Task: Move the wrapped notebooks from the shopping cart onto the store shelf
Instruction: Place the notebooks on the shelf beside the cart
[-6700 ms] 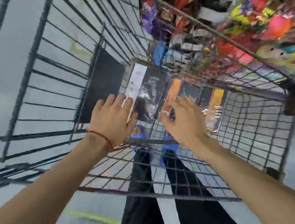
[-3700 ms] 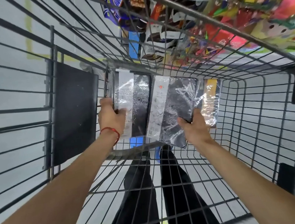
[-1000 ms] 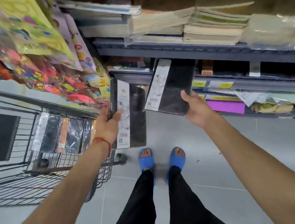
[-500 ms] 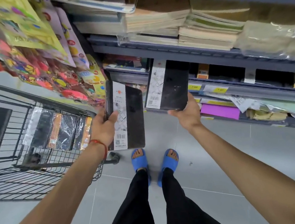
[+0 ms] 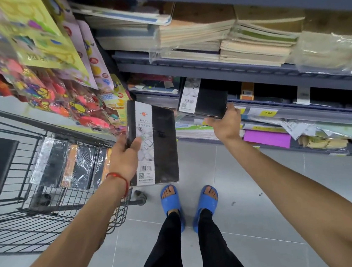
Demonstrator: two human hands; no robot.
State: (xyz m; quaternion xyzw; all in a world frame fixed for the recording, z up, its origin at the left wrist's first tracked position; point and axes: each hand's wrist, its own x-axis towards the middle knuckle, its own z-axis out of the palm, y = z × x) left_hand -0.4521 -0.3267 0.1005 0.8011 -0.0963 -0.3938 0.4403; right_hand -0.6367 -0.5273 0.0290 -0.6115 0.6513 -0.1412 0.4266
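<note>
Fingers of the left hand (image 5: 124,156) clamped on the left edge of a black wrapped diary notebook (image 5: 164,143), thumb on the white label strip, red string on that wrist. Notebook held roughly upright in the air above the floor, right of the cart, not touching any shelf. Blue slippers (image 5: 171,200) and black trousers below on grey tile floor (image 5: 256,201).

Right hand (image 5: 225,125) fingers closed around the lower edge of a second black notebook (image 5: 205,102), barcode label on its left side. Its far end is pushed into the gap of the middle shelf (image 5: 274,72); can't tell if it rests on the board.

Shopping cart (image 5: 24,209) at left, with more wrapped notebooks (image 5: 67,162) lying side by side in the basket, some with orange strips.

Further back: stacked exercise books (image 5: 225,36) on the upper shelf, yellow price tags along the lower rail, colourful sticker packs (image 5: 51,66) hanging upper left.
</note>
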